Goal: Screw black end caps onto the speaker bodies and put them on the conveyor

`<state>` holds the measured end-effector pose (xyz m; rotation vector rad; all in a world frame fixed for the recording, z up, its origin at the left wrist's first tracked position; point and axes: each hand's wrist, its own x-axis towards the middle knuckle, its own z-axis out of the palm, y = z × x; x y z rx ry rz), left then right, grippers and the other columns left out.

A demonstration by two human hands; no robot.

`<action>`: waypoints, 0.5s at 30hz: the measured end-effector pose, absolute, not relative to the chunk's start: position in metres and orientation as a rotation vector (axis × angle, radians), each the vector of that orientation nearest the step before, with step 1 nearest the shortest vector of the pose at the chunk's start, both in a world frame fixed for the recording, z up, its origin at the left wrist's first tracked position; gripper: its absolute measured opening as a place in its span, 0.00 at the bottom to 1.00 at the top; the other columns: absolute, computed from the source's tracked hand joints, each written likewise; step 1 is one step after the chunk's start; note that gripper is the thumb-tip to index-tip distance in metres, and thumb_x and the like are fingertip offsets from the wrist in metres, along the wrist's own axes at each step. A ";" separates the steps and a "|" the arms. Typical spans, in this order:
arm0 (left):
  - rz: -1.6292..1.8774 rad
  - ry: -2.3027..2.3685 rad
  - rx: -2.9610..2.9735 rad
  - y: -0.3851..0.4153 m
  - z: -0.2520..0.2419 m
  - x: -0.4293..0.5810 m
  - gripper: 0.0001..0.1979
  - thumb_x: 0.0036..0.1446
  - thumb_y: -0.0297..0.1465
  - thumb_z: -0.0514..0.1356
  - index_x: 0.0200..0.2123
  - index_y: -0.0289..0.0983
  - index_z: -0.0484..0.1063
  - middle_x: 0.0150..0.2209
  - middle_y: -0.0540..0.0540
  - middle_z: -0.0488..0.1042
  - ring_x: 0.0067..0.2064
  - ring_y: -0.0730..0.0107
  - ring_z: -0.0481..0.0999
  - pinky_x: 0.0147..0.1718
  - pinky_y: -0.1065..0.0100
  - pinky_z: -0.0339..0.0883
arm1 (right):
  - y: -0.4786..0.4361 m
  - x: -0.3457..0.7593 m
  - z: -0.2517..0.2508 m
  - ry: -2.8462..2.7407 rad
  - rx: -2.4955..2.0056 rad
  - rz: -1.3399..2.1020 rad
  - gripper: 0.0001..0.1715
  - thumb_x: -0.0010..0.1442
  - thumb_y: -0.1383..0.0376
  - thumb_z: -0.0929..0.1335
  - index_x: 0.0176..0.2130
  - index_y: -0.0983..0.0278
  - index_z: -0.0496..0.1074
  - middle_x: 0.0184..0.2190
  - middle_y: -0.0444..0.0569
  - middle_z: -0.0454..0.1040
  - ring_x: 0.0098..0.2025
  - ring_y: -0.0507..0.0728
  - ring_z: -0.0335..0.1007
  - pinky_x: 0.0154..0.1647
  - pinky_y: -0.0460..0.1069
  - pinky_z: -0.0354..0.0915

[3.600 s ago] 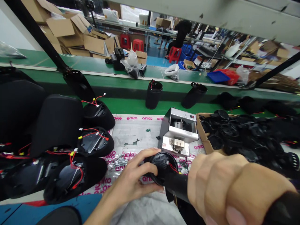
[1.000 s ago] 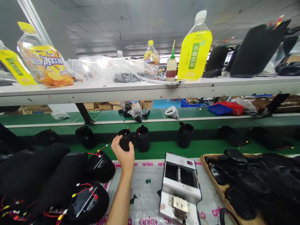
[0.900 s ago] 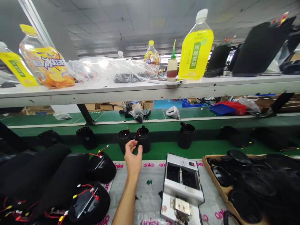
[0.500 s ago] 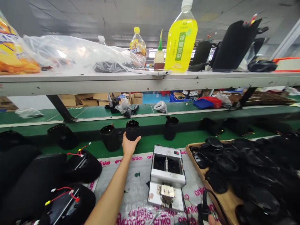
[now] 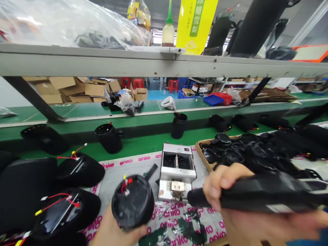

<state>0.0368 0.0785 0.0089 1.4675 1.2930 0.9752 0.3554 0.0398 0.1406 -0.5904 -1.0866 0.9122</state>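
My left hand (image 5: 116, 233) sits low in the view, wrapped round a black cylindrical part (image 5: 133, 201) with its open end facing me and red wires at its rim. Close to the camera, my right hand (image 5: 230, 194) grips a long black tool (image 5: 258, 196) that points left toward the cylinder. Just behind both, a small silver metal machine (image 5: 176, 169) stands on the white "anko" printed sheet (image 5: 143, 160).
Black fabric-covered units with red and yellow wires (image 5: 66, 208) lie at the left. A cardboard tray of black round parts (image 5: 230, 150) is at the right. More black cylinders (image 5: 109, 136) stand on the green conveyor (image 5: 143, 143). An overhead shelf (image 5: 153, 63) carries bottles and bags.
My left hand took a black cylinder off the green conveyor and brought it back close to me. My right hand has come into view with the black tool. The camera tilted downward.
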 end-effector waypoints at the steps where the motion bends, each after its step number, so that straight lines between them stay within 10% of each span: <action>1: 0.933 1.225 1.457 0.068 0.007 0.031 0.38 0.34 0.53 0.84 0.47 0.40 0.83 0.45 0.37 0.89 0.49 0.30 0.88 0.53 0.36 0.84 | 0.047 0.342 0.136 -1.082 -0.579 0.894 0.50 0.56 0.22 0.68 0.41 0.62 0.85 0.28 0.51 0.81 0.21 0.56 0.73 0.20 0.50 0.68; 15: 1.109 1.039 1.267 0.002 0.007 0.035 0.32 0.69 0.60 0.61 0.66 0.49 0.78 0.68 0.40 0.79 0.72 0.35 0.74 0.71 0.39 0.70 | 0.057 0.326 0.093 -1.079 -0.709 1.192 0.51 0.47 0.22 0.74 0.38 0.64 0.87 0.25 0.54 0.83 0.16 0.56 0.74 0.15 0.48 0.67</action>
